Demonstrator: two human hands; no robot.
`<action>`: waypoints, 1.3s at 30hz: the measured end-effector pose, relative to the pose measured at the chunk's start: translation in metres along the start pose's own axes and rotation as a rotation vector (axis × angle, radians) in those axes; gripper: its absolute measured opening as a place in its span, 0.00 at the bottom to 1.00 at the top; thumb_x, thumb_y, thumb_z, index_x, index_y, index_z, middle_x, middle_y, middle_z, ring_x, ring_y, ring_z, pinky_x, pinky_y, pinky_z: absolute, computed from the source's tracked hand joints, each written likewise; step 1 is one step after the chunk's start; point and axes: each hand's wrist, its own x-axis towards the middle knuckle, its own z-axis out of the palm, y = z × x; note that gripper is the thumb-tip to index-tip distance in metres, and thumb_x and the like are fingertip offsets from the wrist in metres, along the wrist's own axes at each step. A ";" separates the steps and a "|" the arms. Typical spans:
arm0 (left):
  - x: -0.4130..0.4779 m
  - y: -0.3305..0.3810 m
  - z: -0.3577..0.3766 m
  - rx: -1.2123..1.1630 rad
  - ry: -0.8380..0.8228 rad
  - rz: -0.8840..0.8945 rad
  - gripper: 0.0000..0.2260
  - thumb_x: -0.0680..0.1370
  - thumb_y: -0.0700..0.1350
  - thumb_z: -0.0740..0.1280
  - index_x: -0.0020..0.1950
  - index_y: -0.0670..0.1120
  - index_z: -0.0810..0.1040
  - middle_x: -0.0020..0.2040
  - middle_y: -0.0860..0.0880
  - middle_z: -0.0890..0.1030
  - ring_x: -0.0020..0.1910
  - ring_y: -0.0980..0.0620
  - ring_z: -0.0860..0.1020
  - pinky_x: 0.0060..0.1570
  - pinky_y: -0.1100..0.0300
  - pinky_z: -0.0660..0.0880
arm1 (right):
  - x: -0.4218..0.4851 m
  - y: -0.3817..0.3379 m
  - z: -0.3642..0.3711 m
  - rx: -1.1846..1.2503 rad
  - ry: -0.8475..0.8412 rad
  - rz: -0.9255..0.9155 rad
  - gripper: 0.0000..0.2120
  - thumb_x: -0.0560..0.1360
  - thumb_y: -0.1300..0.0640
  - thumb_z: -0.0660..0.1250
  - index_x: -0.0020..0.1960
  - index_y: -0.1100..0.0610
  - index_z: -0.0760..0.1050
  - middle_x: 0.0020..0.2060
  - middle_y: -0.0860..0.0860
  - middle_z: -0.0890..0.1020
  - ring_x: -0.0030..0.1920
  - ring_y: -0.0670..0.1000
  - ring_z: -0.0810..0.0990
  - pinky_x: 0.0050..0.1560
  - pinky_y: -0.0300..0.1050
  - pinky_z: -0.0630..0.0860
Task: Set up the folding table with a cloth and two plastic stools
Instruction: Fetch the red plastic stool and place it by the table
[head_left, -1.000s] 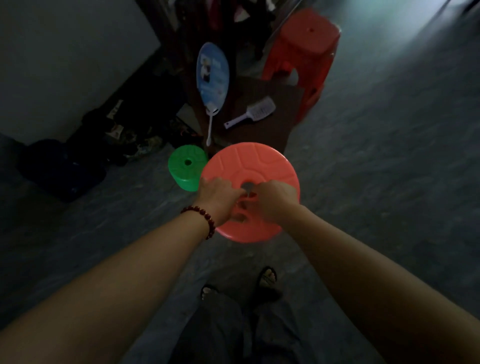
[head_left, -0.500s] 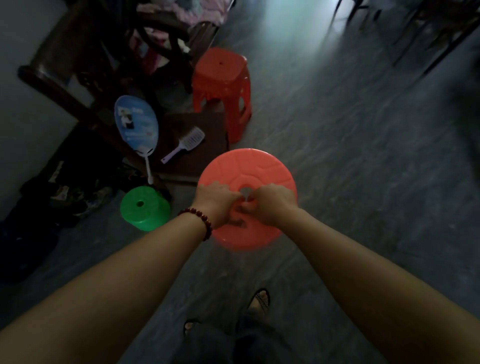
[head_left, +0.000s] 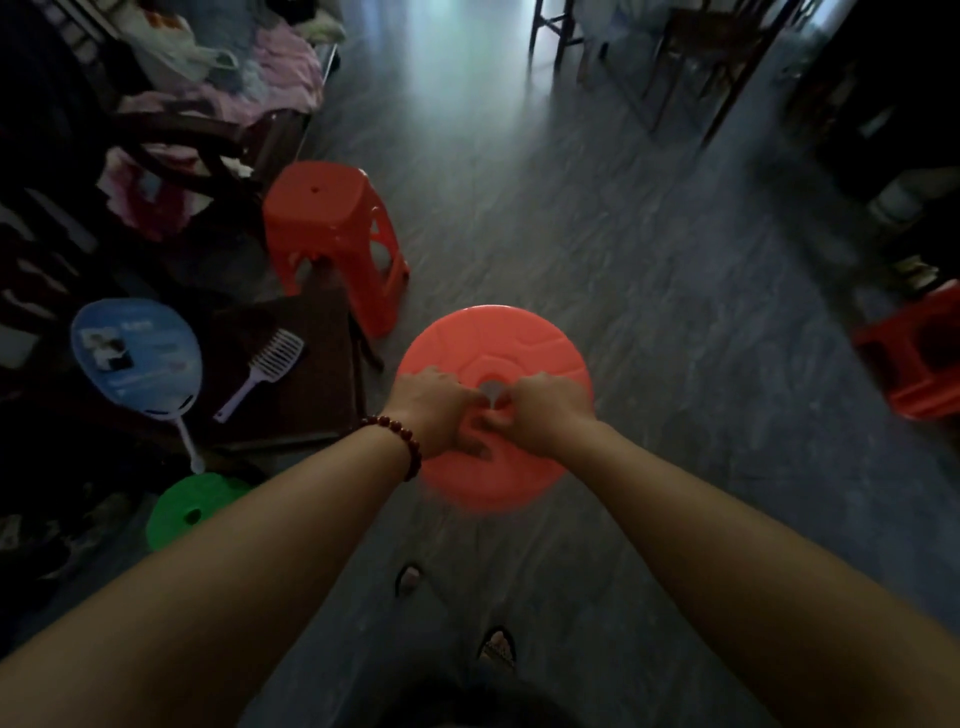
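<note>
Grey floor (head_left: 675, 249); stool (head_left: 498, 338) beneath gripping hands (head_left: 434, 413) (head_left: 548, 410)

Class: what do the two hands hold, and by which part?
The left hand and the right hand both grip the round orange-red plastic stool by the hole in its seat's middle.

Dim room: pale light glares off the floor (head_left: 467, 83) far beyond the left hand (head_left: 434, 410) and right hand (head_left: 548, 410), deep shadow leftward, edges blurred and bowed.
</note>
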 end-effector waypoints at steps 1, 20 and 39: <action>0.010 -0.002 -0.005 0.005 0.004 0.015 0.32 0.67 0.69 0.66 0.68 0.61 0.68 0.61 0.47 0.75 0.62 0.44 0.72 0.57 0.53 0.70 | 0.007 0.004 -0.004 0.003 0.004 0.009 0.22 0.74 0.35 0.61 0.58 0.48 0.79 0.55 0.55 0.81 0.56 0.58 0.79 0.48 0.46 0.72; 0.235 -0.155 -0.151 0.023 0.067 0.094 0.31 0.66 0.71 0.65 0.66 0.60 0.70 0.59 0.48 0.77 0.60 0.44 0.73 0.54 0.53 0.71 | 0.272 0.022 -0.147 -0.032 0.022 0.089 0.22 0.73 0.35 0.62 0.58 0.48 0.79 0.55 0.56 0.81 0.56 0.58 0.79 0.49 0.46 0.73; 0.466 -0.301 -0.279 -0.034 0.037 -0.041 0.31 0.67 0.71 0.64 0.67 0.60 0.69 0.61 0.47 0.77 0.61 0.44 0.73 0.57 0.52 0.72 | 0.571 0.060 -0.272 -0.096 -0.017 -0.061 0.23 0.73 0.34 0.62 0.57 0.48 0.79 0.54 0.54 0.82 0.54 0.57 0.80 0.46 0.44 0.71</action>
